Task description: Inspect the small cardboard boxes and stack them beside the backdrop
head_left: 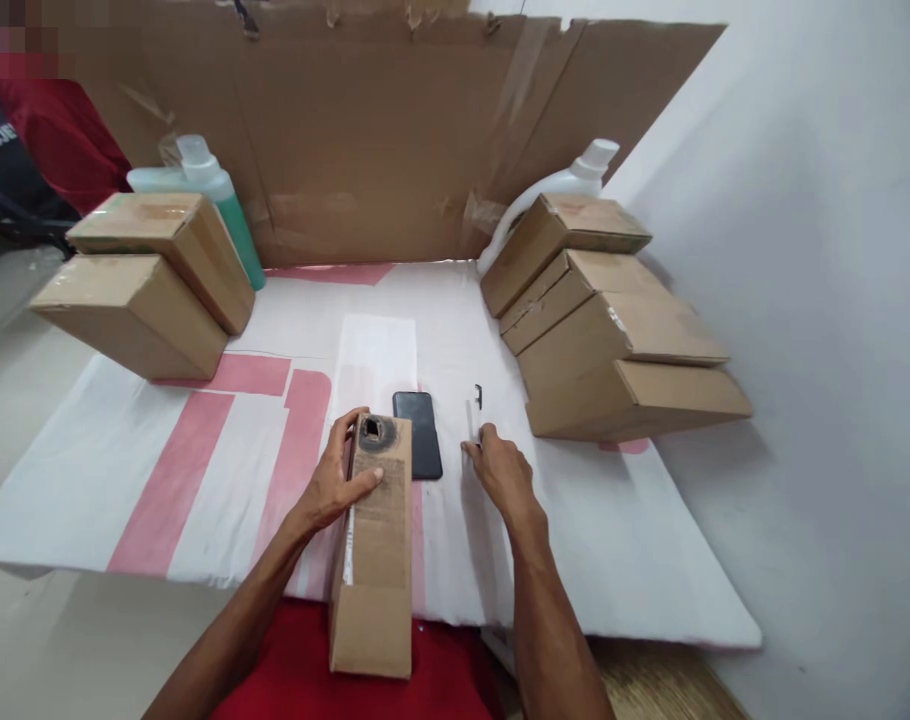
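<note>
Long cardboard box (376, 545), left of the phone (423, 435), is grasped by the half-open left hand (335, 485); right of the phone, a thin dark-tipped tool (479, 397) is pinched by the right hand (504, 470).

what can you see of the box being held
The box is long, narrow and brown, seemingly cardboard. Near its far end is a hole ringed with black; a white strip shows on its left side. The left hand grips that far part, thumb on top. Its near end juts past the table's edge. It hides part of the phone; whether they touch is unclear.
</note>
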`<state>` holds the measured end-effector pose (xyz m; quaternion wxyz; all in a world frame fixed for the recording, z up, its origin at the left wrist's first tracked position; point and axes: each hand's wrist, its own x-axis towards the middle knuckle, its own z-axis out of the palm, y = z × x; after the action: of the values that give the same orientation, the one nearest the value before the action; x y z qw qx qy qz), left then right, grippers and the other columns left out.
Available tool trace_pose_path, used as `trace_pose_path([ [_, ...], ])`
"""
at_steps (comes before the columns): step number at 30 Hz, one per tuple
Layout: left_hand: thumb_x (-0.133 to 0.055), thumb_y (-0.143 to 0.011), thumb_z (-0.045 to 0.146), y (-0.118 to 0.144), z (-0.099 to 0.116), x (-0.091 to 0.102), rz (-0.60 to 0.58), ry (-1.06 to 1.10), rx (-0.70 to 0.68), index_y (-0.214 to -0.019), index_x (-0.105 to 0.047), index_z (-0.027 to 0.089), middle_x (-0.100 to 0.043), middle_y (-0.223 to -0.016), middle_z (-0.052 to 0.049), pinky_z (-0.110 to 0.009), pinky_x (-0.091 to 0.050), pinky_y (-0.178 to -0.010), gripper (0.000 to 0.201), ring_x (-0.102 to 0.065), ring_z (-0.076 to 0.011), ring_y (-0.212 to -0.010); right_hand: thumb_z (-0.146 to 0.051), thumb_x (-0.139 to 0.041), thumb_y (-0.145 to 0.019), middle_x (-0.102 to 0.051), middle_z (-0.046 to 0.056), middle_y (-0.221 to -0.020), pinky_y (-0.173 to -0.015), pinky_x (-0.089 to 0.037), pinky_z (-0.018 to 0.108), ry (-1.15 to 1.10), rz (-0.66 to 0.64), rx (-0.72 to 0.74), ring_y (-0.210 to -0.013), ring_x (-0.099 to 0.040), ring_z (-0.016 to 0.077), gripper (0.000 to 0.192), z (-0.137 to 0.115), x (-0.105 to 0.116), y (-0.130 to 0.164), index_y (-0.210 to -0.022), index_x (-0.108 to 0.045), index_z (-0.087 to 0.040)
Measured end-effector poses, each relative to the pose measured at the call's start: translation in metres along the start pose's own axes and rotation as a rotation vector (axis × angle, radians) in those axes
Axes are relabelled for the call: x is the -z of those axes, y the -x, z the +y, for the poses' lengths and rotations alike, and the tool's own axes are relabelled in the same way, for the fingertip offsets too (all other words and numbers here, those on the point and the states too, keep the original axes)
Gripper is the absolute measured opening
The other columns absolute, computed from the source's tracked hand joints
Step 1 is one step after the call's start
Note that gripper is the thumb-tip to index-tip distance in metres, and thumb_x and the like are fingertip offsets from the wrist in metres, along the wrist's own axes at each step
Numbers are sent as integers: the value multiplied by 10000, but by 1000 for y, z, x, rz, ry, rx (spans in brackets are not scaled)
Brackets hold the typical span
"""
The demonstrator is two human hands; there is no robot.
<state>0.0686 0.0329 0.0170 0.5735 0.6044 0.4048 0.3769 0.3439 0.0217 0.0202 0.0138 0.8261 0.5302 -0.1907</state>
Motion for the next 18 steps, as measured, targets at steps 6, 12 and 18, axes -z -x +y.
trace_pose_path([
  [6, -737, -830, 522, 0, -1, 0, 11, -11, -20, -1500, -391, 204, -477, -1517, -164, -549, -367, -1197, 818, -482, -357, -1392, -337, -533, -1050, -695, 173, -1202, -741, -397, 316, -23, 68, 31, -1040, -691, 280, 236, -9, -7, 11, -1201, -574, -161],
  [12, -723, -842, 531, 0, -4, -1, 27, -15, -37, -1506, -384, 214, -465, -1535, -158, -553, -355, -1206, 809, -469, -362, -1413, -466, -662, -961, -697, 200, -1151, -823, -448, 343, -272, 27, 110, -1048, -674, 323, 351, -53, -28, 22, -1098, -613, -146],
  [18, -719, -848, 521, 2, -10, -1, 55, 2, -50, -1502, -379, 223, -472, -1523, -156, -562, -355, -1206, 795, -470, -361, -1413, -443, -659, -906, -739, 139, -970, -730, -466, 311, -549, 5, 51, -923, -685, 293, 305, -63, -34, 15, -988, -658, -149],
])
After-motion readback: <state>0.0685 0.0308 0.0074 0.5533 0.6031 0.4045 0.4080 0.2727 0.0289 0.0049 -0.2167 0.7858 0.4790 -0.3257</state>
